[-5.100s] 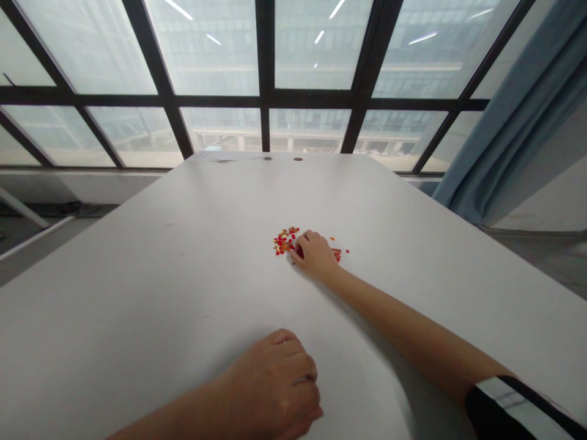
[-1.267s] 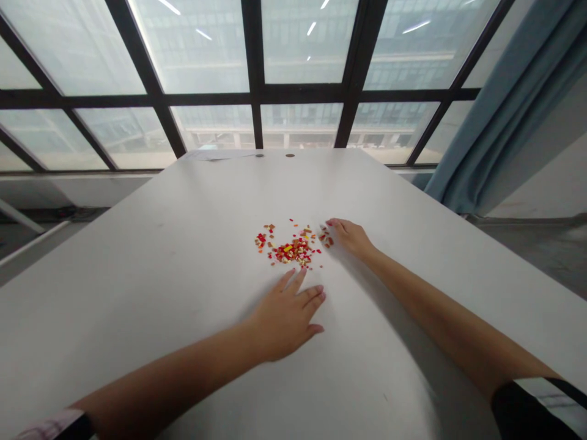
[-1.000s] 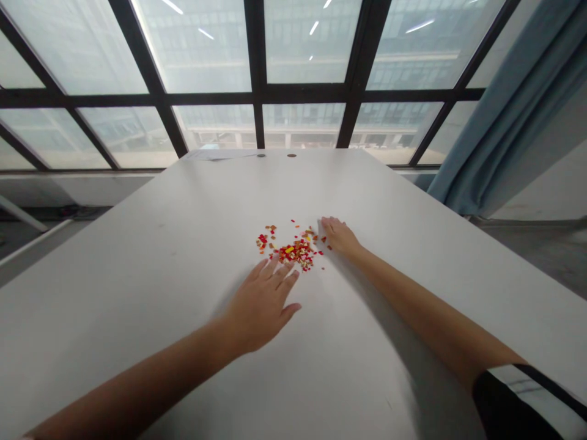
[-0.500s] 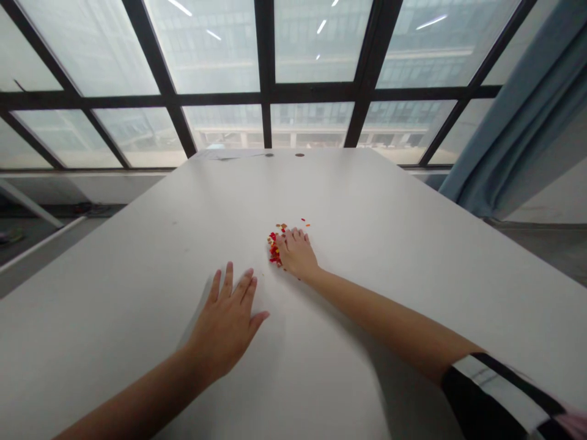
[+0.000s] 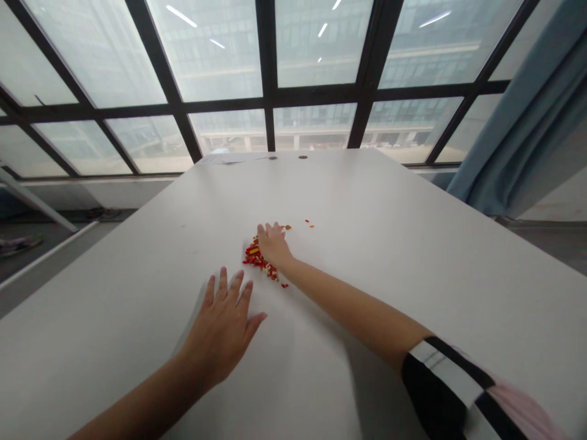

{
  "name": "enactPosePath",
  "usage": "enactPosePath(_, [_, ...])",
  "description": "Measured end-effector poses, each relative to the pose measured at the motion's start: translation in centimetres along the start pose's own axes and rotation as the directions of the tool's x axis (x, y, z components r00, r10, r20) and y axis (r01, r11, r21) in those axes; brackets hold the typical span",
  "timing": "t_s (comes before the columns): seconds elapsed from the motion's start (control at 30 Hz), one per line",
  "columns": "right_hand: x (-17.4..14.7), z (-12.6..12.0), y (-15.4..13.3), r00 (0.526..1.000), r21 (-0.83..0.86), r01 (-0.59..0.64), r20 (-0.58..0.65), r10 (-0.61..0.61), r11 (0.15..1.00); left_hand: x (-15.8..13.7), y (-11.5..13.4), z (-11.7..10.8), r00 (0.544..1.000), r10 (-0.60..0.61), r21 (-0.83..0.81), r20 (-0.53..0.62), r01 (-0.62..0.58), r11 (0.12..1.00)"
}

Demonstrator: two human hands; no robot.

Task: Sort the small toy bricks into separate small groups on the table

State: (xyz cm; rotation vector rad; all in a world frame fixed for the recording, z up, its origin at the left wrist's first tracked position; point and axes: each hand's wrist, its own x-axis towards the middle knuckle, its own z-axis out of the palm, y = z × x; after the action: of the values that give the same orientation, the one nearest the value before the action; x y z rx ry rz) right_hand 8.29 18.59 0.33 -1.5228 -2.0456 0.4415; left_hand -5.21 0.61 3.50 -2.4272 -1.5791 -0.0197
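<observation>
A heap of small red, yellow, orange and pale pieces (image 5: 259, 260) lies in the middle of the white table (image 5: 367, 244); they look like tiny building bricks, too small to be sure. My right hand (image 5: 274, 243), arm stretched forward, rests palm down against the heap's right side with its fingers apart, covering part of it. Lower left, my left hand (image 5: 220, 330) is held palm down over the tabletop, fingers spread and holding nothing. It is close to the heap but apart from it.
Two stray pieces (image 5: 309, 223) lie to the right beyond the heap. At the far table edge are two dark round spots (image 5: 288, 157) and a flat pale sheet (image 5: 229, 160). Dark-framed windows (image 5: 269, 95) rise behind. A blue curtain (image 5: 513, 146) hangs at right.
My right hand has swept left with the pieces, and more of the heap now shows on its left and near side. My left hand has stayed nearly in place.
</observation>
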Motion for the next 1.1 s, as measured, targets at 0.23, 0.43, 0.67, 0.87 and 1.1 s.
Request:
enactPosePath(0.23, [2.3,-7.9,8.8,0.957,-0.011,-0.206,-0.211,0.199,0.978,-0.4,-0.3,0.0,0.998,0.043,-0.037,-0.042,-0.044,0.998])
enactPosePath(0.43, [3.4,-7.9,11.6,0.986,-0.115,-0.147,-0.092,0.137,0.982,0.1,0.5,-0.4,0.99,0.097,-0.033,-0.107,-0.101,0.994])
enactPosePath(0.67, [4.5,-3.5,7.1,0.995,-0.093,0.043,0.089,-0.035,0.995,1.2,2.0,-0.4,0.933,0.288,-0.061,-0.215,-0.307,0.95])
enactPosePath(0.87, [3.5,-0.6,2.1,0.972,0.112,0.143,0.17,-0.16,0.983,1.5,2.1,-0.3,0.903,0.363,-0.086,-0.229,-0.39,0.917])
enactPosePath(1.1, [3.6,-3.6,3.4,1.0,0.394,0.026,-0.02,-0.019,0.919,2.1,2.1,-0.8,0.931,0.34,-0.076,-0.131,-0.351,0.933])
